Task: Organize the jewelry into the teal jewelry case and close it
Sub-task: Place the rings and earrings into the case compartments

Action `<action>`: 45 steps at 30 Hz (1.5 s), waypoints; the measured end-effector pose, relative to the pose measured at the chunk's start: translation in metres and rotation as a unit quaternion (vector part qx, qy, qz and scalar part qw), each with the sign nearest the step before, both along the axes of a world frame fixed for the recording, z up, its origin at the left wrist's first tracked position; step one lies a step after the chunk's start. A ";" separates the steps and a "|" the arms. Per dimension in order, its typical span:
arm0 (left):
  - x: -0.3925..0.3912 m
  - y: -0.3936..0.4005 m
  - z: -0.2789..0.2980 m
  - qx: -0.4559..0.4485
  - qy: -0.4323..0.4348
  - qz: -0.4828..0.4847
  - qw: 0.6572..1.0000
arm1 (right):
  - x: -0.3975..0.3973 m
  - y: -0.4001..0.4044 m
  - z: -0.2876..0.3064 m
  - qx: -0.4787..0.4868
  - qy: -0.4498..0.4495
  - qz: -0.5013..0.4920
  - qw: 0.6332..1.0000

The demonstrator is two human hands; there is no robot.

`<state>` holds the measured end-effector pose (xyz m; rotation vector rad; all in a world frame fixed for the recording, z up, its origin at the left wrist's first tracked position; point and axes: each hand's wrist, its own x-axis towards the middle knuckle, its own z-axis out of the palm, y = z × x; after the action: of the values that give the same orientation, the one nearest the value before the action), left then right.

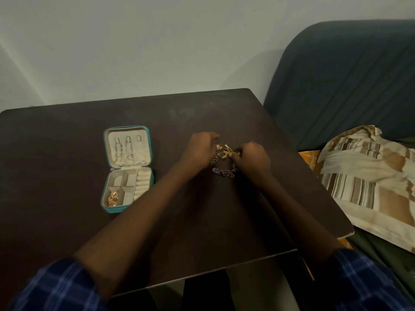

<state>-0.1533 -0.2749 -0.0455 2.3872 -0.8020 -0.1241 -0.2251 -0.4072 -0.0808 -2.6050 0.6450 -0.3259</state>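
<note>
The teal jewelry case [105, 199] lies open on the left of the dark table [202, 216]. Thin chains hang from hooks in its lid [128, 147]. Gold pieces [113, 199] fill its near-left compartment. Right of centre lies a small heap of jewelry. My left hand [199, 149] and my right hand [251, 158] meet over the heap, both pinching a gold ornament [224, 151] between them. A dark beaded piece [224, 172] rests on the table just below the hands.
A dark blue sofa [341, 81] stands right of the table, with a striped beige cloth [368, 182] bunched on its seat. The pale wall [157, 46] runs behind the table's far edge.
</note>
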 end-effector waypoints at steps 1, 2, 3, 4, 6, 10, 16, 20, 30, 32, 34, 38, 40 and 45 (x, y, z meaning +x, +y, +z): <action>0.004 -0.007 -0.002 0.010 -0.002 -0.005 1.000 | 0.002 0.000 -0.002 -0.012 0.001 -0.007 1.000; 0.009 -0.014 -0.004 0.020 -0.004 -0.013 1.000 | 0.003 -0.001 -0.003 -0.019 -0.002 -0.011 1.000; 0.014 -0.021 -0.006 0.031 -0.005 -0.021 0.999 | 0.004 -0.002 -0.003 -0.020 -0.004 -0.011 1.000; 0.017 -0.027 -0.007 0.041 -0.005 -0.027 0.999 | 0.003 -0.002 -0.004 -0.018 -0.008 -0.009 1.000; 0.024 -0.036 -0.011 0.055 -0.009 -0.037 0.998 | 0.003 -0.005 -0.004 -0.009 -0.019 0.000 1.000; 0.027 -0.042 -0.019 0.081 -0.020 -0.071 0.994 | 0.000 -0.013 -0.009 0.021 -0.057 0.018 0.998; 0.029 -0.045 -0.021 0.094 -0.033 -0.070 0.993 | -0.012 -0.021 0.003 0.118 -0.110 0.007 0.987; 0.031 -0.051 -0.018 0.151 -0.040 -0.097 0.983 | -0.015 -0.028 0.007 0.208 -0.140 0.019 0.968; 0.017 -0.042 -0.011 -0.002 -0.009 -0.075 0.997 | -0.037 -0.027 0.027 0.422 -0.176 0.037 0.889; 0.010 -0.036 -0.004 -0.057 0.027 -0.065 0.996 | -0.038 -0.026 0.031 0.442 -0.177 0.037 0.879; 0.003 -0.028 0.004 -0.128 0.093 -0.062 0.985 | -0.039 -0.022 0.037 0.465 -0.186 0.033 0.865; -0.014 -0.006 0.022 -0.261 0.262 -0.072 0.926 | -0.041 -0.010 0.050 0.515 -0.206 0.032 0.831; -0.021 0.007 0.031 -0.307 0.310 -0.065 0.897 | -0.044 0.000 0.057 0.548 -0.211 0.046 0.808; -0.030 0.045 0.045 -0.363 0.347 -0.046 0.864 | -0.046 0.033 0.070 0.590 -0.213 0.074 0.775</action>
<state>-0.1830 -0.2295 -0.0001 1.4235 -0.4786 -0.5737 -0.2710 -0.3745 -0.0109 -1.2803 0.2884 -0.2979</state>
